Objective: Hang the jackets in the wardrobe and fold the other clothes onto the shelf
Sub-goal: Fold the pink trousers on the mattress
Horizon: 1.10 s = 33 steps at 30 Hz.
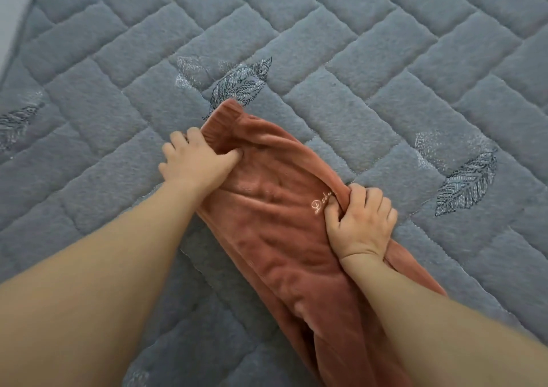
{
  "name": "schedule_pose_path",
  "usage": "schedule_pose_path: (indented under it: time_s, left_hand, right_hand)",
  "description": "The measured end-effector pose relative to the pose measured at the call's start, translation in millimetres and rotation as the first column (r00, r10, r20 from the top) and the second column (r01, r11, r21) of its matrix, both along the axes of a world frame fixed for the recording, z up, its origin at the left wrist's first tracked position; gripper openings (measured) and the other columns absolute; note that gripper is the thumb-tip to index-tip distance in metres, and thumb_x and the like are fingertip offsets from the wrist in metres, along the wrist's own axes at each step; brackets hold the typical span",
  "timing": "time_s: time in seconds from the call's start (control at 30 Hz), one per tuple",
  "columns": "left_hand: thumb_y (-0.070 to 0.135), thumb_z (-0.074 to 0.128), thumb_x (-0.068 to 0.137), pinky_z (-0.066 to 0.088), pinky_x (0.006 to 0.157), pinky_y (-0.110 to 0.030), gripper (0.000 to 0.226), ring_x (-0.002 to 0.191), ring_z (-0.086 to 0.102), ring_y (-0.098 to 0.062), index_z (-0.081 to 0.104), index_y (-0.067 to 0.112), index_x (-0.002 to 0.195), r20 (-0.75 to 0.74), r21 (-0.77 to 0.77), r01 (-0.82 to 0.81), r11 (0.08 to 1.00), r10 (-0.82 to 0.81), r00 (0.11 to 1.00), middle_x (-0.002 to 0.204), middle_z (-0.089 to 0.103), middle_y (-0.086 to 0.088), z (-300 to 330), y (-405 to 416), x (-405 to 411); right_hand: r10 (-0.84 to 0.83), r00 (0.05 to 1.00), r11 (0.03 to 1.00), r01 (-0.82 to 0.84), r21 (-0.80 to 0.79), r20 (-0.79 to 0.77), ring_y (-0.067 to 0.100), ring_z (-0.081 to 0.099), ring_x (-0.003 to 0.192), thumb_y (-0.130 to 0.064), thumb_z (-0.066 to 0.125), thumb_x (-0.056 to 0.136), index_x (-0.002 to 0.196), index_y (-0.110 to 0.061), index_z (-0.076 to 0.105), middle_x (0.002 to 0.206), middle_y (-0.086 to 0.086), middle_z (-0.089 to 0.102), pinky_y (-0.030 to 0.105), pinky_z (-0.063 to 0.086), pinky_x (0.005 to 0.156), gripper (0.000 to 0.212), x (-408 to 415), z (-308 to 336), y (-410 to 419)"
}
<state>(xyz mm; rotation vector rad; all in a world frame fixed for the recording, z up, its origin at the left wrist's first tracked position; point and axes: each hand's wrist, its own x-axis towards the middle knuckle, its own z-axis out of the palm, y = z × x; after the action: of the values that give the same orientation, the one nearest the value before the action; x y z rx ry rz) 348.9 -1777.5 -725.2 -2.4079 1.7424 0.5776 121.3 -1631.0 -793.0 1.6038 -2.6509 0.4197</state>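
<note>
Your left hand (197, 161) and right hand (360, 222) both grip the garment (267, 223), probably trousers. Pull its edges taut before folding.

Both hands (275, 197) gripping rust garment (267, 238)

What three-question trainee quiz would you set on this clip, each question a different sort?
1. True or false: both hands grip the garment.
2. Multiple choice: the garment lies on A) a wooden floor, B) a grey quilted blanket, C) a glass table.
3. Fill in: the pale stitched lettering sits beside the ___ hand.

Key:
1. True: the left hand and right hand each have fingers curled into the rust-coloured cloth.
2. B.
3. Right.
</note>
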Motion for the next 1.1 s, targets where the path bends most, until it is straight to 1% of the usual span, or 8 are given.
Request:
schedule_pose_path:
  time_s: [0.2, 0.4, 0.53, 0.67, 0.77, 0.87, 0.97, 1.1]
  left_hand:
    - [0.069, 0.059, 0.063, 0.039, 0.098, -0.045, 0.084, 0.120, 0.048, -0.040, 0.058, 0.009, 0.122, 0.128, -0.009, 0.170, 0.985, -0.167, 0.978, 0.127, 0.052, -0.019, 32, 15, -16]
    - [0.057, 0.074, 0.066, 0.036, 0.071, -0.032, 0.065, 0.091, 0.059, -0.026, 0.042, 0.014, 0.103, -0.187, -0.153, 0.173, 0.973, -0.200, 0.962, 0.086, 0.052, 0.002, 84, 92, -35]
    - [0.064, 0.078, 0.063, 0.050, 0.073, -0.037, 0.061, 0.086, 0.065, -0.025, 0.065, 0.014, 0.095, -0.336, -0.185, 0.147, 0.972, -0.203, 0.920, 0.086, 0.067, -0.003, 116, 136, -59]
    - [0.079, 0.074, 0.047, 0.042, 0.067, -0.036, 0.075, 0.082, 0.059, -0.023, 0.058, 0.020, 0.091, -0.379, -0.187, 0.283, 0.941, -0.335, 0.863, 0.081, 0.061, 0.004, 150, 207, -125]
    - [0.075, 0.072, 0.047, 0.047, 0.070, -0.036, 0.068, 0.083, 0.062, -0.022, 0.061, 0.023, 0.090, -0.409, -0.106, 0.450, 0.887, -0.451, 0.793, 0.086, 0.065, 0.002, 165, 273, -188]
    - [0.061, 0.072, 0.059, 0.045, 0.070, -0.033, 0.056, 0.091, 0.067, -0.026, 0.059, 0.016, 0.091, -0.386, -0.033, 0.582, 0.812, -0.548, 0.742, 0.086, 0.066, -0.002, 165, 340, -253]
    - [0.050, 0.068, 0.068, 0.039, 0.071, -0.031, 0.049, 0.099, 0.065, -0.030, 0.047, 0.016, 0.096, -0.337, 0.015, 0.637, 0.770, -0.596, 0.729, 0.096, 0.066, -0.007, 155, 412, -312]
    - [0.039, 0.064, 0.074, 0.036, 0.071, -0.032, 0.043, 0.102, 0.064, -0.032, 0.037, 0.016, 0.099, -0.349, 0.086, 0.693, 0.716, -0.630, 0.694, 0.107, 0.065, -0.008, 138, 510, -371]
  right_hand:
    - [0.017, 1.000, 1.000, -0.017, -0.024, -0.012, 0.034, 0.049, 0.087, -0.051, 0.047, 0.082, 0.101, -0.015, 0.059, 0.094, 0.012, 0.054, 0.044, 0.032, 0.077, 0.043, -2, -3, 0]
    - [0.088, 0.972, 0.995, -0.098, 0.033, 0.217, 0.034, 0.048, 0.107, -0.056, 0.050, 0.085, 0.118, -0.018, 0.056, 0.114, 0.012, 0.052, 0.044, 0.032, 0.093, 0.050, -7, 27, 5]
    - [0.273, 0.870, 0.958, -0.284, -0.035, 0.411, 0.025, 0.037, 0.131, -0.062, 0.049, 0.087, 0.142, -0.019, 0.038, 0.137, 0.007, 0.039, 0.042, 0.025, 0.108, 0.071, -57, 54, 75]
    - [0.205, 0.938, 0.918, -0.283, 0.278, 0.279, 0.023, 0.022, 0.143, -0.084, 0.027, 0.076, 0.152, -0.028, 0.023, 0.153, 0.005, 0.024, 0.045, 0.014, 0.112, 0.095, -154, 81, 236]
    - [0.139, 0.970, 0.786, -0.231, 0.574, 0.200, 0.026, 0.017, 0.145, -0.093, 0.022, 0.067, 0.154, -0.033, 0.008, 0.159, 0.004, 0.013, 0.049, 0.012, 0.115, 0.107, -222, 97, 364]
    - [-0.196, 0.970, 0.692, 0.032, 0.721, 0.146, 0.030, 0.020, 0.144, -0.089, 0.041, 0.071, 0.154, -0.034, 0.008, 0.158, 0.004, 0.014, 0.051, 0.019, 0.114, 0.104, -265, 101, 464]
    - [-0.696, 0.674, 0.611, 0.373, 0.698, 0.249, 0.039, 0.036, 0.135, -0.077, 0.065, 0.068, 0.147, -0.027, 0.030, 0.147, 0.012, 0.028, 0.050, 0.031, 0.109, 0.100, -282, 101, 508]
    - [-0.775, 0.397, 0.632, 0.478, 0.610, 0.492, 0.036, 0.042, 0.132, -0.062, 0.081, 0.064, 0.145, -0.017, 0.034, 0.142, 0.017, 0.036, 0.042, 0.034, 0.111, 0.103, -280, 93, 534]
